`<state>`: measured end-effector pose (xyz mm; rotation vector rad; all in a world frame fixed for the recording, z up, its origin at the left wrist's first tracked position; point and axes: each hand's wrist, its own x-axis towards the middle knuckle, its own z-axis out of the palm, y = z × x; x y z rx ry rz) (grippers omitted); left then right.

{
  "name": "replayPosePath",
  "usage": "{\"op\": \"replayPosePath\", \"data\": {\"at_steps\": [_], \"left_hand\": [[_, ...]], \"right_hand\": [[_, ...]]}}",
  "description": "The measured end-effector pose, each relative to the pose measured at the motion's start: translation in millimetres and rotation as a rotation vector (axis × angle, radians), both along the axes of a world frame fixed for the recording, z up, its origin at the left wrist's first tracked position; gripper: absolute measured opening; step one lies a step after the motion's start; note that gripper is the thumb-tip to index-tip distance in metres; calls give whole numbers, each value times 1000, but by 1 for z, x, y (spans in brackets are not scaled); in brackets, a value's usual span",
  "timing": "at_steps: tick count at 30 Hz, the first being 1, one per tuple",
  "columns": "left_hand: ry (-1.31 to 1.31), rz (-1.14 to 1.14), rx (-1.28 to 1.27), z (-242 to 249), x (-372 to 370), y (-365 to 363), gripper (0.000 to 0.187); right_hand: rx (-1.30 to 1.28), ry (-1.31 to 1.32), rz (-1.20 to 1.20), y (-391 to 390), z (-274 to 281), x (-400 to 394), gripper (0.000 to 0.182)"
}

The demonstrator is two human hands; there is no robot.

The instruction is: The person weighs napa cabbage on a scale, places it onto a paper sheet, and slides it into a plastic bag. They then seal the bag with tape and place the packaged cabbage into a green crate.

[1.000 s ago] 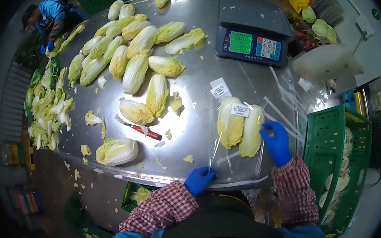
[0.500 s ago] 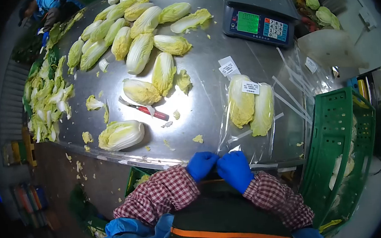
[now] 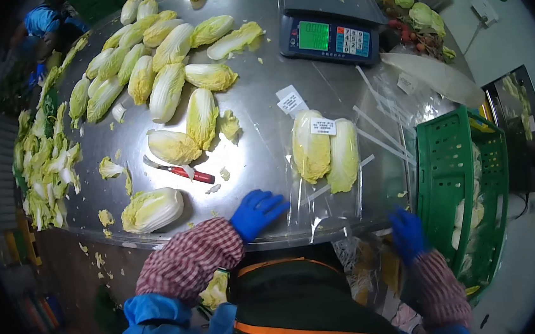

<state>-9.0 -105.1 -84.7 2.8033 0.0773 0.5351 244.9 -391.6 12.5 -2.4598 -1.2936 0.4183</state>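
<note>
In the head view, the left hand (image 3: 255, 212), in a blue rubber glove, lies low in the middle of the frame on the shiny steel table (image 3: 265, 135). Its fingers are spread and flat, holding nothing, just beside the left edge of the clear plastic bag (image 3: 323, 187). This bag lies right of centre and holds two pale yellow-green cabbage halves (image 3: 325, 152) side by side, with a small white printed label (image 3: 322, 126) on top.

The right hand (image 3: 407, 234), also in a blue glove, is at the lower right, beyond the table edge and near the green plastic crate (image 3: 456, 176) — whether it grips anything I cannot tell, it is blurred.

Left of centre a red-handled knife (image 3: 182, 172) lies on the table, and below it one loose cabbage half (image 3: 151, 210). A heap of whole cabbages (image 3: 157, 68) fills the upper left. At the top centre stands a dark weighing scale with a green display (image 3: 326, 34) — two white paper slips (image 3: 290, 100) lie just below it.
</note>
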Motion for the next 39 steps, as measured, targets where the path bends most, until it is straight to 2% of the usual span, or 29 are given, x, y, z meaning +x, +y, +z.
{"op": "replayPosePath", "data": {"at_steps": [1, 3, 4, 6, 7, 8, 10, 11, 13, 14, 16, 18, 20, 22, 23, 24, 26, 27, 28, 29, 30, 32, 33, 34, 35, 36, 37, 38, 39], "left_hand": [[-48, -89, -15, -7, 9, -2, 47], [-73, -130, -30, -15, 24, -2, 40], [-75, -125, -57, -4, 26, -5, 36], [-71, -38, -190, 29, 33, 2, 31], [-89, 53, -316, 48, 38, 8, 27], [-220, 210, -529, 68, 45, 11, 21], [-378, 396, -861, 102, 66, 25, 15], [-444, 386, -1001, 119, 76, 31, 13], [-589, 395, -1163, 128, 93, 36, 13], [-641, 431, -1199, 124, 99, 35, 13], [-606, 551, -1443, 124, 100, 26, 15], [-468, 679, -1484, 110, 89, 17, 12], [-256, 623, -659, 69, 58, 4, 6], [-122, 743, -681, 57, 29, -19, 4], [-76, 848, -1279, 59, 11, -25, 7], [-39, 1077, -1807, 117, 19, -27, 13], [184, 1131, -1798, 110, -2, -39, 21], [238, 1109, -1789, 93, -20, -46, 21], [291, 1081, -1780, 78, -32, -49, 22], [323, 1134, -2036, 89, -30, -48, 22], [341, 1131, -2039, 83, -30, -46, 22], [706, 778, -1686, 68, -32, -39, 18], [708, 770, -1682, 68, -29, -35, 18], [540, 661, -1294, 69, -23, -31, 17], [369, 542, -912, 69, -17, -28, 25], [202, 413, -537, 70, -13, -26, 35], [289, 212, -513, 70, -11, -16, 59], [285, 187, -509, 69, -8, -9, 59], [358, -71, -364, 67, -3, -2, 64]], "right_hand": [[111, -328, 371, 26, -22, 14, 19], [92, -203, 401, 46, -85, 26, 25], [98, -194, 402, 47, -87, 28, 25], [240, 171, 246, 53, -82, 29, 24], [376, -70, 320, 60, -52, 30, 20], [386, -73, 320, 64, -41, 34, 20], [732, 458, -83, 66, -21, 46, 18], [740, 447, -71, 75, -1, 46, 18], [781, 709, -397, 100, 35, 42, 12], [792, 707, -380, 104, 34, 46, 12], [852, 1024, -272, 106, 13, 52, 15], [858, 1086, -347, 102, -15, 35, 14], [817, 1081, -540, 89, -31, 9, 14], [732, 898, -638, 72, -32, -25, 13], [657, 706, -714, 61, -27, -40, 13], [626, 717, -735, 50, -17, -50, 13], [413, 900, -687, 35, 4, -63, 12], [338, 754, -418, 27, 4, -64, 11], [330, 756, -433, 25, 1, -67, 11], [124, 1124, -632, 23, -4, -71, 11], [-96, 1483, -825, 22, -6, -73, 12], [-268, 1450, -722, 25, -8, -65, 15], [-249, 1202, -491, 22, -15, -64, 21], [-228, 947, -273, 20, -18, -64, 28], [-222, 943, -285, 28, -10, -60, 28], [-57, 492, -116, 41, 5, -53, 38], [97, 36, 44, 50, 14, -47, 50], [98, 25, 22, 53, 1, -42, 50], [92, 89, 220, 54, -26, -34, 55]]}}
